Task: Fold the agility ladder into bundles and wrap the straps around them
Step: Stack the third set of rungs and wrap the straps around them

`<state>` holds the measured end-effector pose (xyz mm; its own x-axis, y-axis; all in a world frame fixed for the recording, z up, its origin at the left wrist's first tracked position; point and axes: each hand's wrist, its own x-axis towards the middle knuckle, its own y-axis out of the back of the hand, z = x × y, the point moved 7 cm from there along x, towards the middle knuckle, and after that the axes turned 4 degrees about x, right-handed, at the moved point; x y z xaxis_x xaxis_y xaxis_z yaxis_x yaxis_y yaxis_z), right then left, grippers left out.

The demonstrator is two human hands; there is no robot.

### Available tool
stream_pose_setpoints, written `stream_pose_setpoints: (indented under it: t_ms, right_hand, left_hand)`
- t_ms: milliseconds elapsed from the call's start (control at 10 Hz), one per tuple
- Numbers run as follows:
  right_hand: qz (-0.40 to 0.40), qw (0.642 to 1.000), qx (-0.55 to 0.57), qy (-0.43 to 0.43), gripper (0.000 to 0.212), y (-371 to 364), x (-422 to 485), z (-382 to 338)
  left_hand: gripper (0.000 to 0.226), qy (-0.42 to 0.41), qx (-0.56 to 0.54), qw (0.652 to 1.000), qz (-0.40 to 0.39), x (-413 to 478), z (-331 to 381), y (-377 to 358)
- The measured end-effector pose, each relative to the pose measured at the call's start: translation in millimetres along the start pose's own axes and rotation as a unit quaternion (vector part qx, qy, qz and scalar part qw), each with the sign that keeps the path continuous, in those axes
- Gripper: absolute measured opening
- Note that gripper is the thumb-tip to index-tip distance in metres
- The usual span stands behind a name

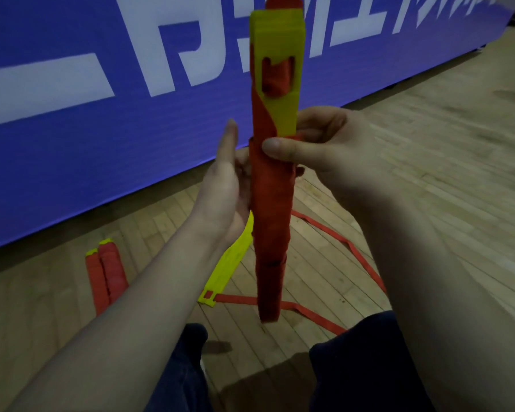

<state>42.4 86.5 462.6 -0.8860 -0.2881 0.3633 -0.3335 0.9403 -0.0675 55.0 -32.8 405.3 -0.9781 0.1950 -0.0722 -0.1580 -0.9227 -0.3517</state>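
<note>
Now my right hand [324, 150] pinches the stiff-looking bundle [272, 188] mid-way (soft strap [272, 248] may slip); left hand [226, 185] lies flat.

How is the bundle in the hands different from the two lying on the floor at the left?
The held bundle stands upright, pinched by the right hand with the left hand against it; the floor bundles lie flat on the floor. The held bundle has a long bare yellow top; the floor bundles show only yellow tips. Both are yellow rungs wrapped in red strap.
</note>
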Motion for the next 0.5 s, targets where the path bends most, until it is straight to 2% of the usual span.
stream_pose_setpoints:
  t_ms: [100,200,300,400,500]
  right_hand:
    - [0.052,0.998,0.003,0.024,0.024,9,2,-2]
    - [0.052,0.998,0.007,0.021,0.028,8,3,1]
    - [-0.015,1.000,0.018,0.020,0.033,0,2,-1]
    - [-0.064,0.997,0.045,0.005,0.026,-4,2,0]
    - [-0.134,0.990,0.037,-0.019,0.035,-13,-2,3]
  left_hand:
    - [0.039,-0.029,0.075,0.996,-0.023,4,1,-3]
    - [0.038,-0.041,0.081,0.996,-0.027,3,4,-5]
    - [0.037,-0.033,0.079,0.995,-0.043,1,3,-6]
    - [0.038,-0.018,0.054,0.997,-0.060,-7,4,-13]
    - [0.038,-0.017,0.054,0.995,-0.077,-6,0,-17]
